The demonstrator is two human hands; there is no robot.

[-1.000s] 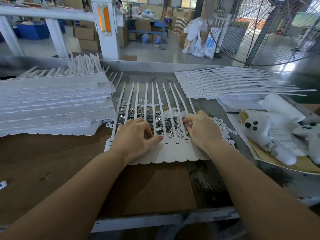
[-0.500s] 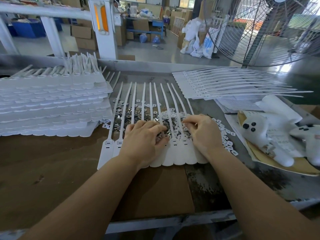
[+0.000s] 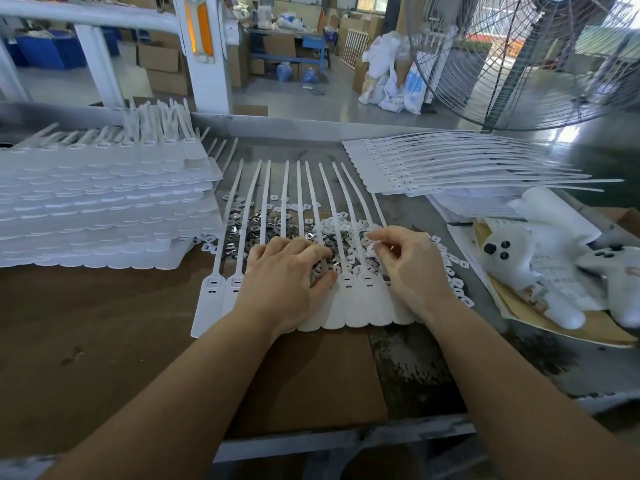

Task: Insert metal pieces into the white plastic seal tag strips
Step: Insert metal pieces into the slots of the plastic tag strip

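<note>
Head view: right hand (image 3: 408, 268) has lifted, pinching.

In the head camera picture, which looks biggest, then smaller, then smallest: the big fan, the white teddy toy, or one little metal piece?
1. The fan looks biggest, though part runs off the picture.
2. The white teddy toy comes next.
3. One metal piece looks smallest by far.
The fan stands farther away, so it is truly bigger too.

Head-worn camera looks forward and down, close over the workbench (image 3: 104, 341)
</note>
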